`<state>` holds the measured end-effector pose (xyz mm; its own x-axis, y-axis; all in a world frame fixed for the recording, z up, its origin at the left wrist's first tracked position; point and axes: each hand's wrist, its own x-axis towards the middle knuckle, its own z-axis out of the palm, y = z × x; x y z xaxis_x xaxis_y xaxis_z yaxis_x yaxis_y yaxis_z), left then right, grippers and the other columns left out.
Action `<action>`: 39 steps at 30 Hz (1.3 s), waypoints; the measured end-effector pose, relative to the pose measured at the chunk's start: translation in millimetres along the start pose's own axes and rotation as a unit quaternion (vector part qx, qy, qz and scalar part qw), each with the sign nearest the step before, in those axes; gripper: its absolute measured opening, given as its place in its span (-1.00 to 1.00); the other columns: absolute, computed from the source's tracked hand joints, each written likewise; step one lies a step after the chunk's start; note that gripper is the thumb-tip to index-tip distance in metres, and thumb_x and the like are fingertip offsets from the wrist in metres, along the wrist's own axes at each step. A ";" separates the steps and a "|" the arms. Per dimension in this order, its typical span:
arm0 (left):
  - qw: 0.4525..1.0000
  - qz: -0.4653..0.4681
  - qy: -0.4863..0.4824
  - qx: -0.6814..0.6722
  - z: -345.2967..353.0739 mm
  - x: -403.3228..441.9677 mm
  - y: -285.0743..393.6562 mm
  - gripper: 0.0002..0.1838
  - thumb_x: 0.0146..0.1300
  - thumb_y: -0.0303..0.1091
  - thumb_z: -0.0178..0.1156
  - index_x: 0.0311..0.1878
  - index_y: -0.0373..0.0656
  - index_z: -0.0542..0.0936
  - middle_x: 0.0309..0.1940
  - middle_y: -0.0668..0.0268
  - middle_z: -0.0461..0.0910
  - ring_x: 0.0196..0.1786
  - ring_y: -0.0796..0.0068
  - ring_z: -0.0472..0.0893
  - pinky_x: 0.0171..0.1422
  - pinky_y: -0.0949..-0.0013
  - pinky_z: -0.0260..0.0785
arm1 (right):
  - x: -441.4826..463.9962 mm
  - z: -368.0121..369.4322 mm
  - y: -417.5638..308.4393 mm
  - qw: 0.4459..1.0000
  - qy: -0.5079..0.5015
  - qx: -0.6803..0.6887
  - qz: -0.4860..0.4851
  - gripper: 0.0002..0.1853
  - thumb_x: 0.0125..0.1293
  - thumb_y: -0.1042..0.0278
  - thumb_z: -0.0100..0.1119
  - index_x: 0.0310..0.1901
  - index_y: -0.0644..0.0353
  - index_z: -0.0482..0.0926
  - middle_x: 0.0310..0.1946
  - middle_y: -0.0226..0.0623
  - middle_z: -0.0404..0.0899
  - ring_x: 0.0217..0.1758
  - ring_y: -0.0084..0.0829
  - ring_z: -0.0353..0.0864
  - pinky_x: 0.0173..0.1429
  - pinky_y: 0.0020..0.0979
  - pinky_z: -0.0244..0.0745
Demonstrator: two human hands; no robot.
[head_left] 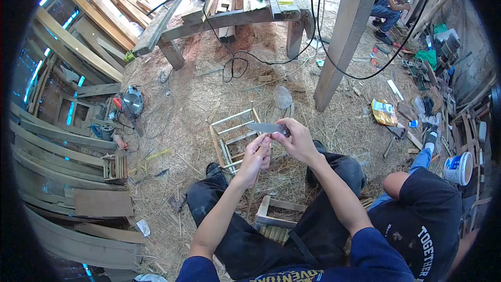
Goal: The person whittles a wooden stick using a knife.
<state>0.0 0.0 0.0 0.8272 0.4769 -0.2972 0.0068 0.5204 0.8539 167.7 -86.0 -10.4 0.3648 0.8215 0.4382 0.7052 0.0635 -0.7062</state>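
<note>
The right hand (298, 141) grips a knife (262, 127) by its handle; the left hand (254, 160) pinches a thin stick (253, 190) on the frame's (215, 145) near side — likely light, stiff yet snappable, best held close to the cut.

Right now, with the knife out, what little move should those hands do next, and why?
Probably slide the left hand a little lower on the thin stick it holds, because that hand looks very close to the knife in the right hand.
</note>
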 end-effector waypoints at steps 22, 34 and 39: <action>0.999 -0.047 0.018 -0.021 -6.5 -36.0 -0.4 -0.67 0.59 -0.09 0.00 0.18 -0.08 0.52 -0.61 0.65 0.06 -0.68 0.83 0.02 -0.64 0.61 -0.17 | 4.7 -49.7 17.0 0.985 0.012 -0.167 -0.050 -0.56 -0.03 -0.06 0.58 -0.26 0.11 0.77 -0.50 -0.30 0.72 -0.47 -0.34 0.69 -0.31 -0.34 0.50; 0.990 -0.062 0.030 -0.122 9.5 -31.1 -3.6 -0.63 0.61 -0.11 -0.06 0.31 -0.06 0.43 -0.57 0.58 0.06 -0.66 0.77 0.05 -0.61 0.58 -0.12 | 8.3 -4.8 -9.7 0.992 -0.054 0.065 0.099 -0.58 0.23 -0.09 0.40 -0.24 0.19 0.71 -0.53 -0.20 0.66 -0.50 -0.24 0.67 -0.32 -0.30 0.53; 0.998 -0.049 -0.003 -0.043 8.1 -32.9 -6.6 -0.62 0.61 -0.09 -0.05 0.32 -0.06 0.45 -0.57 0.60 0.06 -0.66 0.79 0.04 -0.61 0.60 -0.12 | 9.9 -18.4 -6.5 0.993 0.021 -0.097 -0.056 -0.57 0.08 -0.10 0.50 -0.28 0.13 0.71 -0.55 -0.29 0.66 -0.47 -0.30 0.68 -0.33 -0.34 0.49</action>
<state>-22.7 -24.9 7.6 0.8287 0.4157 -0.3749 0.0406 0.6233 0.7809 177.9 -88.7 8.8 0.2986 0.7911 0.5338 0.8456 0.0400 -0.5323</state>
